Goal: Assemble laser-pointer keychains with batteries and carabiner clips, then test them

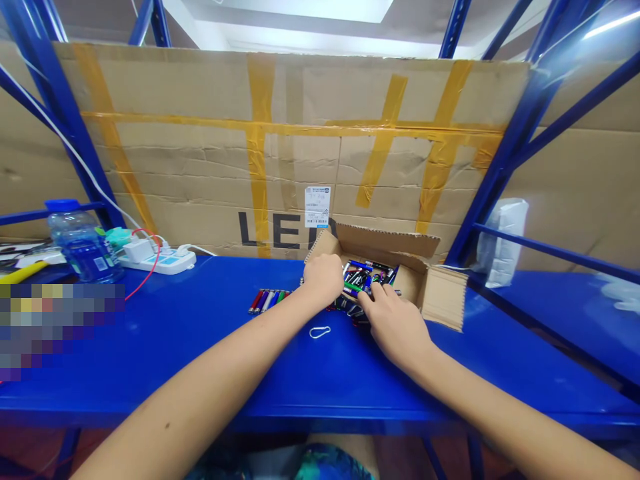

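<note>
A small open cardboard box (pixel 407 288) holds a jumble of small shiny metal tubes (pixel 356 275) in black, blue, green and purple. At its left side is my left hand (pixel 324 279), closed, with its fingertips hidden. My right hand (pixel 395 320) reaches over the front of the box, its fingers bent down among the tubes; what they grip is hidden. More dark tubes and clips lie under the front edge between my hands. To the left, a row of coloured tubes (pixel 269 301) lies side by side on the blue table. A silver carabiner (pixel 320 332) lies in front of my left hand.
A power strip (pixel 167 261) with plugs and cables stands at the back left beside a bottle with a blue cap (pixel 83 243). Behind the blue table (pixel 200 353) rises a large taped cardboard sheet (pixel 200 167). Blue rack posts frame both sides; a white package (pixel 505 240) is at right.
</note>
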Demonstrator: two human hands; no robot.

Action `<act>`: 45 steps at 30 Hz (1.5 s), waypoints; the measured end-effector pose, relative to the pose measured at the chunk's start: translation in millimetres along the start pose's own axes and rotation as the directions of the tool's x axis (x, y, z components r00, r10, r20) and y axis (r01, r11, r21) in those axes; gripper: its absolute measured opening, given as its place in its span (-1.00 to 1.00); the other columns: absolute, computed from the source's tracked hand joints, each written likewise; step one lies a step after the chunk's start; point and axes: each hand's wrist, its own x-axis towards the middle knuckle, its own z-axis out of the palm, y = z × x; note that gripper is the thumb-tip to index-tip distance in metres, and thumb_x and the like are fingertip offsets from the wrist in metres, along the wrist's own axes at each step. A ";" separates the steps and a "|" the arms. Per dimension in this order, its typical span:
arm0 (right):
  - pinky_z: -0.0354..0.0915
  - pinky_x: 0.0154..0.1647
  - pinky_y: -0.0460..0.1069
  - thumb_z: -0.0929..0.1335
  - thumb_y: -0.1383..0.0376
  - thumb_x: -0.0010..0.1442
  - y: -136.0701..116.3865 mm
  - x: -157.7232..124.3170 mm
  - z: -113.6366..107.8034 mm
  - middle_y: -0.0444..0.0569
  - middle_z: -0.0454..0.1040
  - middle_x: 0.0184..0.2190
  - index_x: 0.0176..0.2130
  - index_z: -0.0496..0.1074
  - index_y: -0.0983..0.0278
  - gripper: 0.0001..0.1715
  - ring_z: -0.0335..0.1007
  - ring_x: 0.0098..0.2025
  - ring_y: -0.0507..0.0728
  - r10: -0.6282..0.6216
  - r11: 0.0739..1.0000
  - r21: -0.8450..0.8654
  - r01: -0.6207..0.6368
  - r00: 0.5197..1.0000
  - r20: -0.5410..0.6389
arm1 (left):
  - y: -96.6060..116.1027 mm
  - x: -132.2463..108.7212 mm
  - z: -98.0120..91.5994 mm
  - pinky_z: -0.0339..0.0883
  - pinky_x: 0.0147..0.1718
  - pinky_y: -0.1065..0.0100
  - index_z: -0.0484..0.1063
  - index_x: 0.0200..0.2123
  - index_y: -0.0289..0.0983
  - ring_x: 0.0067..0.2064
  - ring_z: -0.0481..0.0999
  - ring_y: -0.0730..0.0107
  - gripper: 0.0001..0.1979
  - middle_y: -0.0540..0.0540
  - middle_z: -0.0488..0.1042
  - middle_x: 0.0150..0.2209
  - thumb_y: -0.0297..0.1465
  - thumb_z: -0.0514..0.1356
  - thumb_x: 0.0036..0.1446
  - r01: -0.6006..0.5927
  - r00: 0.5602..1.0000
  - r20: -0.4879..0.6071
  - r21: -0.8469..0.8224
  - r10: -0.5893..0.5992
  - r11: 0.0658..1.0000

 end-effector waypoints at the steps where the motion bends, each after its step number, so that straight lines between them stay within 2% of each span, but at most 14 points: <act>1: 0.36 -0.28 0.03 0.18 0.45 0.30 0.3 0.0 -0.4 0.18 0.42 -0.09 -0.04 0.40 0.29 -0.68 0.35 -0.03 0.28 0.002 1.000 0.000 -0.002 1.000 0.003 | -1.4 0.3 0.0 0.41 -0.08 0.19 0.52 -0.06 -0.40 0.01 0.53 -0.01 -0.68 -0.44 0.53 -0.07 -0.54 0.10 0.15 0.005 1.000 -0.008 -0.019 -0.005 1.000; 6: 0.34 -0.28 0.01 0.19 0.44 0.30 2.9 -0.3 -1.2 0.18 0.41 -0.09 -0.04 0.40 0.28 -0.68 0.35 -0.05 0.26 0.025 1.000 -0.002 -0.025 0.999 0.022 | -16.0 5.0 6.4 0.39 -0.17 0.28 0.59 -0.26 -0.33 -0.12 0.57 0.11 -0.83 -0.29 0.59 -0.23 -0.48 0.24 0.05 -0.021 1.000 -0.027 -0.293 0.013 0.956; 8: 0.34 -0.30 0.00 0.19 0.44 0.29 6.0 -0.5 -0.6 0.18 0.41 -0.10 -0.03 0.40 0.28 -0.68 0.37 -0.07 0.26 0.041 0.999 0.001 -0.041 0.999 0.027 | -22.9 7.0 9.3 0.37 -0.28 0.35 0.60 -0.34 -0.30 -0.32 0.56 0.26 -0.89 -0.16 0.57 -0.43 -0.47 0.27 0.04 -0.071 0.997 -0.022 -0.480 0.069 0.875; 12: 0.32 -0.35 0.00 0.24 0.49 0.19 20.1 -2.0 1.4 0.20 0.40 -0.05 -0.01 0.39 0.29 -0.61 0.38 -0.03 0.28 0.105 0.994 0.018 -0.106 0.994 0.038 | -33.0 3.3 8.1 0.24 -0.52 0.41 0.59 -0.33 -0.34 -0.65 0.35 0.46 -0.90 0.06 0.30 -0.73 -0.47 0.26 0.07 -0.103 0.994 -0.042 -0.712 0.104 0.694; 18: 0.28 -0.34 0.04 0.27 0.45 0.12 62.4 -2.8 9.6 0.24 0.46 -0.12 0.01 0.39 0.37 -0.57 0.47 -0.13 0.29 0.270 0.962 0.001 -0.274 0.949 0.163 | -46.8 -14.4 -2.4 0.06 -0.65 0.45 0.56 -0.31 -0.36 -0.70 0.21 0.54 -0.91 0.11 0.23 -0.75 -0.47 0.27 0.09 -0.037 0.995 0.022 -0.830 0.098 0.557; 25: 0.18 -0.41 0.02 0.29 0.41 0.11 115.5 2.0 23.5 0.25 0.55 -0.26 -0.30 0.48 0.35 -0.83 0.52 -0.27 0.28 0.274 0.942 0.069 -0.328 0.871 0.407 | -62.8 -20.9 -2.8 0.01 -0.65 0.45 0.55 -0.35 -0.38 -0.70 0.18 0.57 -0.93 0.10 0.24 -0.74 -0.48 0.27 0.08 -0.025 0.994 0.034 -0.854 0.104 0.520; 27: 0.19 -0.38 0.03 0.33 0.31 0.13 112.5 7.9 16.9 0.26 0.55 -0.27 -0.34 0.48 0.36 -0.84 0.50 -0.25 0.29 0.267 0.942 0.104 -0.319 0.901 0.343 | -65.6 -21.7 -0.3 -0.03 -0.65 0.46 0.55 -0.33 -0.38 -0.69 0.17 0.59 -0.91 0.10 0.26 -0.72 -0.47 0.28 0.08 -0.011 0.990 0.058 -0.881 0.132 0.473; 29: 0.22 -0.34 0.02 0.32 0.25 0.18 95.1 17.8 4.0 0.22 0.55 -0.28 -0.30 0.47 0.35 -0.80 0.49 -0.23 0.25 0.233 0.933 0.242 -0.267 0.959 0.162 | -68.0 -22.6 2.8 -0.05 -0.64 0.46 0.55 -0.31 -0.37 -0.68 0.17 0.60 -0.89 0.08 0.28 -0.70 -0.44 0.28 0.08 -0.006 0.984 0.070 -0.905 0.163 0.425; 31: 0.27 -0.32 -0.01 0.32 0.24 0.20 67.2 31.4 -10.1 0.10 0.57 -0.29 -0.27 0.47 0.30 -0.81 0.48 -0.28 0.17 0.136 0.839 0.525 -0.144 0.989 0.054 | -70.5 -23.8 5.8 -0.05 -0.64 0.46 0.56 -0.30 -0.36 -0.68 0.17 0.61 -0.85 0.08 0.30 -0.70 -0.40 0.30 0.06 -0.022 0.982 0.053 -0.923 0.182 0.384; 34: 0.33 -0.34 -0.04 0.36 0.21 0.17 23.5 55.3 -20.6 0.03 0.58 -0.33 -0.27 0.48 0.29 -0.81 0.47 -0.34 0.11 0.013 0.547 0.837 -0.021 1.000 0.017 | -74.5 -25.7 9.5 -0.05 -0.62 0.46 0.56 -0.32 -0.36 -0.67 0.16 0.62 -0.83 0.08 0.29 -0.71 -0.37 0.31 0.05 -0.058 0.984 0.002 -0.942 0.177 0.330; 37: 0.33 -0.49 -0.07 0.40 0.22 0.12 -4.4 75.5 -13.9 -0.02 0.56 -0.44 -0.30 0.44 0.31 -0.81 0.45 -0.47 0.06 -0.072 0.246 0.969 -0.012 0.997 0.030 | -78.1 -27.1 12.6 -0.05 -0.63 0.46 0.55 -0.34 -0.38 -0.67 0.14 0.64 -0.83 0.07 0.31 -0.69 -0.37 0.32 0.04 -0.039 0.994 -0.014 -0.972 0.106 0.233; 40: 0.35 -0.55 -0.05 0.45 0.14 0.06 -16.5 84.6 -0.3 -0.07 0.51 -0.52 -0.33 0.40 0.32 -0.69 0.42 -0.57 0.04 -0.043 -0.016 1.000 0.004 0.999 -0.005 | -80.0 -27.9 15.4 -0.05 -0.63 0.46 0.53 -0.32 -0.39 -0.67 0.10 0.67 -0.81 0.05 0.36 -0.65 -0.36 0.33 0.04 0.007 0.999 0.012 -0.993 0.044 0.119; 42: 0.38 -0.52 -0.03 0.47 0.11 0.02 -19.5 84.8 6.9 -0.09 0.51 -0.51 -0.34 0.39 0.32 -0.64 0.45 -0.56 0.05 0.006 -0.105 0.994 0.042 0.999 -0.041 | -80.1 -28.8 16.5 -0.06 -0.64 0.46 0.51 -0.33 -0.39 -0.68 0.09 0.67 -0.81 0.08 0.31 -0.68 -0.36 0.33 0.05 0.022 0.999 0.025 -0.996 0.039 0.088; 45: 0.41 -0.44 0.00 0.48 0.11 0.01 -18.4 81.5 13.0 -0.10 0.50 -0.51 -0.35 0.39 0.32 -0.64 0.48 -0.52 0.07 0.064 -0.144 0.986 0.081 0.995 -0.072 | -79.4 -31.3 16.2 -0.07 -0.64 0.46 0.47 -0.36 -0.37 -0.70 0.07 0.65 -0.82 0.14 0.18 -0.76 -0.35 0.31 0.09 0.024 0.999 0.029 -0.994 0.044 0.109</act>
